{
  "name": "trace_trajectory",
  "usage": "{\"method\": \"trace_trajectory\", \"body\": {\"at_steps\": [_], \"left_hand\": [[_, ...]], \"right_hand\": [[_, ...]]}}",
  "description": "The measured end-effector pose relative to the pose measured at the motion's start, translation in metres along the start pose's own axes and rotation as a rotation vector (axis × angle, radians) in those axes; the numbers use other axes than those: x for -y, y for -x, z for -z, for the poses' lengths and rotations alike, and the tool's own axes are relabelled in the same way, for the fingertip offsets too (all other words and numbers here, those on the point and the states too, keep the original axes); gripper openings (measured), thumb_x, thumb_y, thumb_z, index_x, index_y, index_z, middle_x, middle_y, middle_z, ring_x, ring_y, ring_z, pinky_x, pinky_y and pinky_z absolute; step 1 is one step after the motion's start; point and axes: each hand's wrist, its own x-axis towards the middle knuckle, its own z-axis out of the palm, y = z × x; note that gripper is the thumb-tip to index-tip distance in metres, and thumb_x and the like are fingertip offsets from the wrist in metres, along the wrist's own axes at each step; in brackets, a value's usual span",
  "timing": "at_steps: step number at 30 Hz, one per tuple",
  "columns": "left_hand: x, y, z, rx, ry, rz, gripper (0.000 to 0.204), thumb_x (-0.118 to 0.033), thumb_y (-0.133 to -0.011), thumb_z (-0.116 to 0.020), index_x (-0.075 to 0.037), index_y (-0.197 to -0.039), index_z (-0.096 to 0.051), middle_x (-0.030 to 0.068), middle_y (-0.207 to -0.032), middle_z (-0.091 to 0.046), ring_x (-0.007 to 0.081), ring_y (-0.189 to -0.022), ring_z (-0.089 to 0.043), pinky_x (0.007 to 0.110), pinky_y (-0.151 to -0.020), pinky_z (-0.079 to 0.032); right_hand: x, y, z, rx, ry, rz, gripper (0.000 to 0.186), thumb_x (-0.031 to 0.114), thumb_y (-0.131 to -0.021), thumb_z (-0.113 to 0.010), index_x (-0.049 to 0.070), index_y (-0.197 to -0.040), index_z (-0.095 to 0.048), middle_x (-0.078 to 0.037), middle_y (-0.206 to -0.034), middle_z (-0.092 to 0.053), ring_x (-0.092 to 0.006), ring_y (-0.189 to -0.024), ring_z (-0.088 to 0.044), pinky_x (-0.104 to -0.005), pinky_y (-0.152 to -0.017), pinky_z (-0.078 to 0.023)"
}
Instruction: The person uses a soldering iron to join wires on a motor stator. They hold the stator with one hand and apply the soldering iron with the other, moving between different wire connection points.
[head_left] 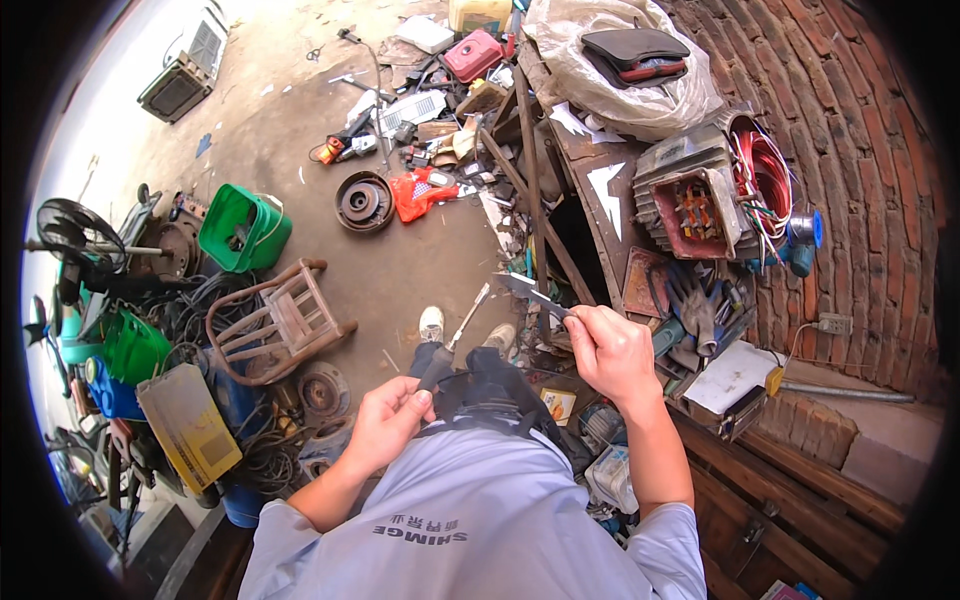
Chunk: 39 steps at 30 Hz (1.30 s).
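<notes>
In front of my body, my left hand (393, 418) is closed around the dark handle of a long thin tool (466, 318). Its slim metal shaft points up and away and ends in a pale, flattened tip; I cannot tell its exact kind. My right hand (610, 348) grips a dark-bladed knife (530, 291) by its handle, the blade pointing left toward that tip. A small gap seems to separate blade and tip. Both tools are held in the air above my shoes (431, 322).
A wooden chair frame (285, 322) and a green bucket (245, 228) stand left. Ahead lie a round metal part (364, 201) and a scrap heap. At right, a workbench (590, 190) bears an opened motor (695, 200), gloves (697, 308) and a plastic bag (600, 70), beside a brick wall.
</notes>
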Motion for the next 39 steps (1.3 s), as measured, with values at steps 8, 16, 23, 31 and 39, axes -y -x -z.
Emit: {"method": "trace_trajectory", "body": {"at_steps": [8, 16, 23, 31, 39], "left_hand": [[-0.004, 0.000, -0.001, 0.017, 0.023, 0.016, 0.026, -0.022, -0.111, -0.060, 0.001, -0.121, -0.068, -0.0007, -0.083, -0.068, 0.0009, -0.060, -0.047, 0.019, -0.053, -0.036], [0.000, -0.001, 0.004, 0.057, 0.105, 0.057, 0.032, -0.027, -0.112, -0.057, 0.001, -0.123, -0.068, -0.0016, -0.078, -0.062, 0.0019, -0.056, -0.043, 0.020, -0.050, -0.033], [0.000, 0.000, 0.009, 0.079, 0.178, 0.054, 0.039, -0.032, -0.113, -0.054, 0.003, -0.123, -0.068, 0.0001, -0.076, -0.061, 0.0030, -0.054, -0.042, 0.020, -0.049, -0.032], [0.001, 0.003, 0.012, 0.114, 0.182, 0.048, 0.041, -0.031, -0.114, -0.051, 0.004, -0.124, -0.067, 0.0025, -0.075, -0.062, 0.0033, -0.052, -0.042, 0.020, -0.047, -0.032], [0.002, 0.003, 0.011, 0.074, 0.143, 0.023, 0.034, -0.030, -0.113, -0.056, 0.001, -0.122, -0.067, 0.0002, -0.077, -0.064, 0.0021, -0.055, -0.044, 0.019, -0.050, -0.033]], "right_hand": [[0.000, 0.002, 0.002, 0.071, -0.034, 0.039, 0.005, 0.010, -0.094, -0.074, 0.005, -0.097, -0.073, -0.010, -0.078, -0.070, -0.0313, -0.064, -0.068, -0.0390, -0.055, -0.053], [0.003, 0.000, -0.003, 0.028, -0.027, 0.017, 0.005, 0.010, -0.095, -0.073, 0.006, -0.097, -0.074, -0.009, -0.077, -0.069, -0.0304, -0.063, -0.068, -0.0395, -0.054, -0.052], [0.005, -0.001, -0.011, -0.011, -0.010, -0.001, 0.006, 0.010, -0.093, -0.074, 0.006, -0.098, -0.074, -0.009, -0.077, -0.069, -0.0303, -0.062, -0.068, -0.0388, -0.054, -0.052], [0.010, 0.002, -0.012, -0.021, -0.050, -0.005, 0.008, 0.012, -0.094, -0.075, 0.007, -0.100, -0.074, -0.009, -0.080, -0.071, -0.0301, -0.064, -0.069, -0.0385, -0.054, -0.054], [0.018, 0.002, -0.007, -0.017, -0.037, 0.020, 0.009, 0.012, -0.094, -0.075, 0.007, -0.101, -0.075, -0.008, -0.079, -0.071, -0.0292, -0.062, -0.068, -0.0382, -0.053, -0.053]]}}
